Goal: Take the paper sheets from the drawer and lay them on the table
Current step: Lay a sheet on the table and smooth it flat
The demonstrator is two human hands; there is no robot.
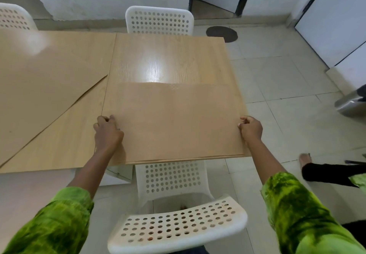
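**Sheet held at both sides on the table's near edge**

A white perforated chair (pixel 178 222) stands nearest, under the arms. Past it, the left hand (pixel 108 133) and right hand (pixel 250 129) curl their fingers shut, pinching the side edges of a tan paper sheet (pixel 174 119) lying on the table (pixel 168 59). Its near edge overhangs slightly; letting go unevenly could let it slide off. Another sheet (pixel 39 87) lies to the left.

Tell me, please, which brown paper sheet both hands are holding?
The near-right sheet, gripped by left hand and right hand; the big left sheet lies untouched.
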